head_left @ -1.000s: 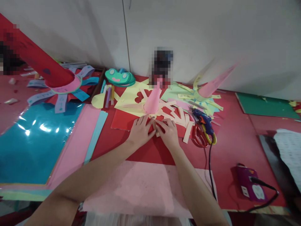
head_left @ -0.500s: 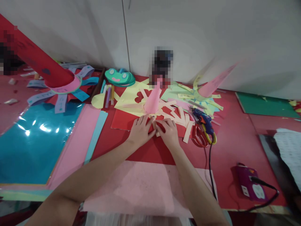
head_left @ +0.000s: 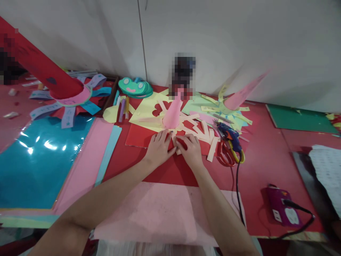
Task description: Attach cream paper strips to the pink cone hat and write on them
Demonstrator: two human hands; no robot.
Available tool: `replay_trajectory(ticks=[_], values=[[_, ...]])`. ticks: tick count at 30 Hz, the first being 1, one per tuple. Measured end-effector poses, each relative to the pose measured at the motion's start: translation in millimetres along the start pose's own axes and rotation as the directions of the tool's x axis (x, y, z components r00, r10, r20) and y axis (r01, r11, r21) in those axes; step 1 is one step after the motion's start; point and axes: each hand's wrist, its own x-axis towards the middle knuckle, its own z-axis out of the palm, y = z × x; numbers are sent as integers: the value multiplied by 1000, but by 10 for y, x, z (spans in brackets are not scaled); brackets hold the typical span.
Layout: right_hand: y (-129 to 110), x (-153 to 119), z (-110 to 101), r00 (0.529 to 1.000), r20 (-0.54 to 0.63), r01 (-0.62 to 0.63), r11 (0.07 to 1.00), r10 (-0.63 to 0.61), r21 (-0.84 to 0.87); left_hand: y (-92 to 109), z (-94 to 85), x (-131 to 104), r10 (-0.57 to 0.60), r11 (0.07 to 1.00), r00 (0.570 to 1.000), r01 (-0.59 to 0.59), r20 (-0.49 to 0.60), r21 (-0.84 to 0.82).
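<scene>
Two hands: the left hand (head_left: 157,147) and the right hand (head_left: 192,148) are meeting in the middle of the table (head_left: 261,167), their fingertips almost touching.
Left grip: thumb and forefinger are closing narrowly on a pale strip (head_left: 174,140), while the other fingers are lying side by side, pointing forward.
Right grip: thumb and bent fingers are pinching the same strip from the other side; the fingertips are partly hiding it.
Pale strip: it is sitting between the hands, just in front of the pink cone (head_left: 172,115).
Pink cone: it is standing upright just beyond the fingertips, with pale strips spreading around its base.
Red card (head_left: 135,136): it is lying beneath the cone's near side, partly covered by the left hand.
Loose strips (head_left: 212,149): they are lying in a jumble to the right of the cone.
Glue gun (head_left: 230,136): it is resting to the right of these strips, over the scissors (head_left: 226,156), its black cord (head_left: 238,188) running toward the near edge.
Purple box (head_left: 283,208): it is lying near the right front, with a dark cable plugging into it.
Pink sheet (head_left: 165,213): it is covering the near edge, under the forearms.
Frog cutouts (head_left: 135,88): they are lying in a stack near the wall.
</scene>
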Motion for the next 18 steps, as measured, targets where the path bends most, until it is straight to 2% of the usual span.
replay_trajectory(ticks=[18], values=[[12,-6,20,1000,-11,1,1000,-1,4,13,-6,2,-8,1000,1000,8,0,0]])
